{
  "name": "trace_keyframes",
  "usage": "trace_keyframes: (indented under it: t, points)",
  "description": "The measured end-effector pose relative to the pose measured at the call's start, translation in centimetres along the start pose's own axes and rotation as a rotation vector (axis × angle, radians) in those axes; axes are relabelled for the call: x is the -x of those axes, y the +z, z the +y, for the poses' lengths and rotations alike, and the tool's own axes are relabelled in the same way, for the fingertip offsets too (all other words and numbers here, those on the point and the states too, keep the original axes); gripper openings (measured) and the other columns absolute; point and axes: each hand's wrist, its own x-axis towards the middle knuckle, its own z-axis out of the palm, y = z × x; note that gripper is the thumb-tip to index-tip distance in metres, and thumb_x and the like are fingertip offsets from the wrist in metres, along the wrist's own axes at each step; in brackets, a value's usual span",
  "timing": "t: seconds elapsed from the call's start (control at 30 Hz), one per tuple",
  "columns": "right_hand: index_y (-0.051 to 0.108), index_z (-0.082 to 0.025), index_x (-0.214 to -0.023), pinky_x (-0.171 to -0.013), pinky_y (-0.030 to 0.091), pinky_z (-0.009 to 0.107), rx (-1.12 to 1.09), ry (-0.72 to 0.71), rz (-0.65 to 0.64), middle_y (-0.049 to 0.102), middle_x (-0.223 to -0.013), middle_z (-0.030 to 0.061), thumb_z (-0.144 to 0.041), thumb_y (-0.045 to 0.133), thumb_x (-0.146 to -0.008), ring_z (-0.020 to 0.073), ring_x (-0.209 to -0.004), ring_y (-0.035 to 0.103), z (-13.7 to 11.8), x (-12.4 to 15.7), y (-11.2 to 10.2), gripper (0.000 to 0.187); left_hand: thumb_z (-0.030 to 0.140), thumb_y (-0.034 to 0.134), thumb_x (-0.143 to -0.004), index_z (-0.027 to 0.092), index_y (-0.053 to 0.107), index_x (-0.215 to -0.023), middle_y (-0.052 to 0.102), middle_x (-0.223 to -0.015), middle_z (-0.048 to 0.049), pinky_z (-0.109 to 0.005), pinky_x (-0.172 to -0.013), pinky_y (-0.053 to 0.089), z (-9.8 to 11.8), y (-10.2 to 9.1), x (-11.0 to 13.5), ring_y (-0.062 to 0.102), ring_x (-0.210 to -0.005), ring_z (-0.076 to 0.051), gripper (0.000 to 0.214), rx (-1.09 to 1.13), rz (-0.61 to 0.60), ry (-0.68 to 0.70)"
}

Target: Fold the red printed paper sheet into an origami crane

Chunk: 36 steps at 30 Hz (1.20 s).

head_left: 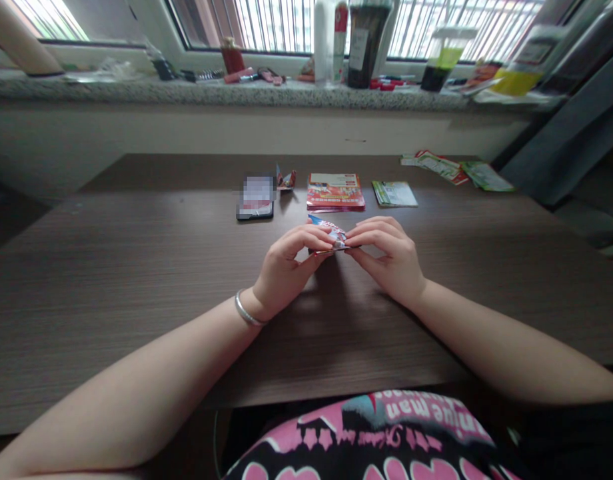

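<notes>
Both my hands meet over the middle of the dark wooden table [136,267], pinching a small folded piece of printed paper [331,235] in red, white and blue. My left hand [286,267], with a silver bangle on its wrist, grips the paper's left side with curled fingers. Fingertips of my right hand [389,257] pinch the paper's right side. Most of the paper is hidden under my fingers.
Beyond my hands lie a phone [255,199], a small folded paper figure [285,179], a red leaflet stack [335,191] and a green-white leaflet [394,193]. More leaflets [456,168] lie at the far right. Bottles and clutter line the stone windowsill [211,93].
</notes>
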Motion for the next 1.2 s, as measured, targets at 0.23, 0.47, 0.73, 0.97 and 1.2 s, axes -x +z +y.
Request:
trace_keyframes:
  t: [0.23, 0.47, 0.73, 0.97, 1.2]
  points:
    - [0.070, -0.028, -0.085, -0.088, 0.051, 0.040, 0.030, 0.008, 0.012, 0.074, -0.088, -0.0001, -0.024, 0.067, -0.083, 0.0193, -0.092, 0.065, 0.02, 0.02, -0.29, 0.005, 0.021, 0.070, -0.081, 0.019, 0.065, -0.080, 0.068, -0.086, -0.0033, -0.031, -0.081, 0.052, 0.28, -0.35, -0.10, 0.064, -0.085, -0.014, 0.006, -0.153, 0.036, -0.050]
    - [0.070, -0.028, -0.087, -0.087, 0.052, 0.040, 0.021, 0.013, 0.019, 0.074, -0.086, 0.0000, -0.023, 0.069, -0.082, 0.0191, -0.091, 0.065, 0.17, 0.14, -0.12, 0.007, 0.020, 0.070, -0.080, 0.019, 0.065, -0.080, 0.068, -0.086, -0.0022, -0.028, -0.079, 0.052, 0.01, -0.21, 0.10, 0.064, -0.083, -0.013, 0.006, -0.076, 0.037, -0.087]
    - [0.069, -0.026, -0.086, -0.085, 0.052, 0.039, -0.072, 0.180, 0.054, 0.074, -0.089, 0.0010, -0.024, 0.072, -0.078, 0.0192, -0.091, 0.066, 0.43, 0.40, 0.21, 0.008, 0.019, 0.071, -0.080, 0.019, 0.064, -0.080, 0.068, -0.086, -0.0026, -0.029, -0.080, 0.052, -0.29, -0.27, 0.32, 0.065, -0.084, -0.013, 0.007, -0.068, 0.052, -0.103]
    - [0.072, -0.027, -0.084, -0.088, 0.052, 0.042, -0.083, 0.164, 0.088, 0.075, -0.084, 0.0003, -0.023, 0.073, -0.078, 0.0199, -0.089, 0.066, 0.66, 0.36, 0.26, 0.007, 0.021, 0.070, -0.080, 0.019, 0.063, -0.078, 0.067, -0.087, -0.0030, -0.029, -0.079, 0.053, -0.13, -0.24, 0.29, 0.064, -0.081, -0.013, 0.008, -0.093, 0.070, -0.085]
    - [0.074, -0.028, -0.082, -0.086, 0.053, 0.041, -0.094, 0.165, 0.084, 0.075, -0.082, -0.0004, -0.024, 0.074, -0.077, 0.0196, -0.088, 0.066, 0.60, 0.35, 0.23, 0.007, 0.021, 0.071, -0.079, 0.019, 0.063, -0.079, 0.066, -0.088, -0.0030, -0.029, -0.078, 0.053, -0.36, -0.34, 0.41, 0.064, -0.082, -0.013, 0.009, -0.043, 0.082, -0.116]
